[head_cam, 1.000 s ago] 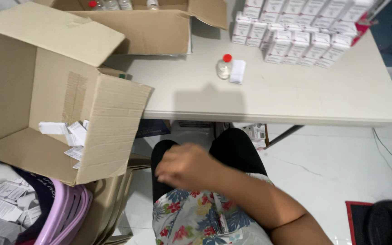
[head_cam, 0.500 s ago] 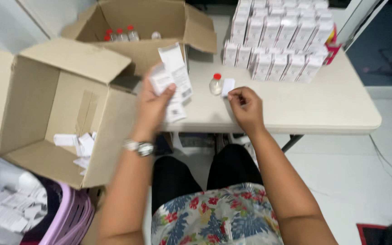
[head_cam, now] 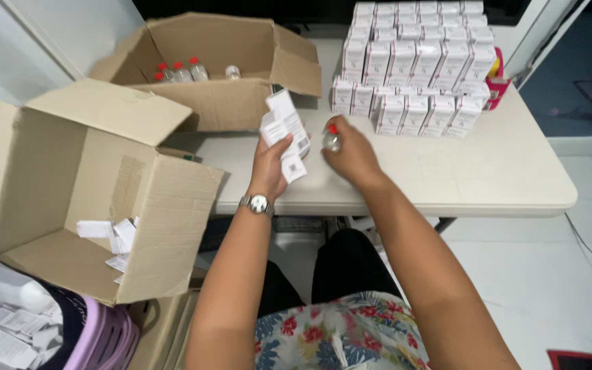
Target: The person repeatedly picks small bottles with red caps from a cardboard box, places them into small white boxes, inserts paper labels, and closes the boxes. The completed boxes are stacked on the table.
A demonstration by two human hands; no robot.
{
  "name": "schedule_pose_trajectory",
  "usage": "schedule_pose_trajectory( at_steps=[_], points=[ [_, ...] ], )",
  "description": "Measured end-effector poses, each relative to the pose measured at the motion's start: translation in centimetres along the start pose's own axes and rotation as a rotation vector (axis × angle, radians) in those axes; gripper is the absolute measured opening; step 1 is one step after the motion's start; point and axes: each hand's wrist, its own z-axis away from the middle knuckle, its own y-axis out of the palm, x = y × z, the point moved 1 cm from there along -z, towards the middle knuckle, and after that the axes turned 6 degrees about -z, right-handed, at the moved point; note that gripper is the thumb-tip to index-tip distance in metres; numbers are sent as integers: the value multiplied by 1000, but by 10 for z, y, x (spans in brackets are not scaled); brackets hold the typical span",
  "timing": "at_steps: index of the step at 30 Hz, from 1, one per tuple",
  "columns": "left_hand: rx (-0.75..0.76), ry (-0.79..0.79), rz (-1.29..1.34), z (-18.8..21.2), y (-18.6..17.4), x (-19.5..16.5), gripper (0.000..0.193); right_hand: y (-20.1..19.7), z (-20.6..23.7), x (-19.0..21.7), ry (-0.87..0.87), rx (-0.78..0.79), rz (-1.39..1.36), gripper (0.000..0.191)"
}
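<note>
My left hand (head_cam: 270, 161), with a wristwatch on the wrist, holds a small stack of flat white carton blanks (head_cam: 285, 131) upright over the near edge of the white table (head_cam: 488, 175). My right hand (head_cam: 352, 152) is closed around a small glass vial with a red cap (head_cam: 331, 138), just right of the blanks. Behind both hands stands a large block of stacked white boxes (head_cam: 414, 65).
An open cardboard box (head_cam: 214, 62) with several red-capped vials sits at the table's back left. A bigger cardboard box (head_cam: 83, 192) at my left holds loose white leaflets. A purple basket (head_cam: 107, 339) with paper packets stands at bottom left. A pink object (head_cam: 496, 85) lies by the stacks.
Both hands came up from my lap to the table. The left hand brought up the carton blanks, and the right hand closed on the vial that stood on the table.
</note>
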Motion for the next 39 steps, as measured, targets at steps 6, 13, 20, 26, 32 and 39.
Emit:
schedule_pose_trajectory(
  at_steps=[6,13,20,26,32,39],
  points=[
    [100,-162,94,-4,15,3,49,-23,9,-5,-139,-198,9,60],
    [74,-144,355,2,-2,9,49,6,31,11,-617,-106,48,37],
    [237,-312,285,11,14,4,48,1,30,9,-450,-105,13,37],
    [195,-268,86,7,14,4,44,3,28,9,-330,-99,-34,37],
    [164,-212,137,1,4,11,49,-5,30,18,-457,-36,-75,52],
    [191,-246,43,-3,2,19,60,5,25,9,-405,-79,25,46]
  ],
)
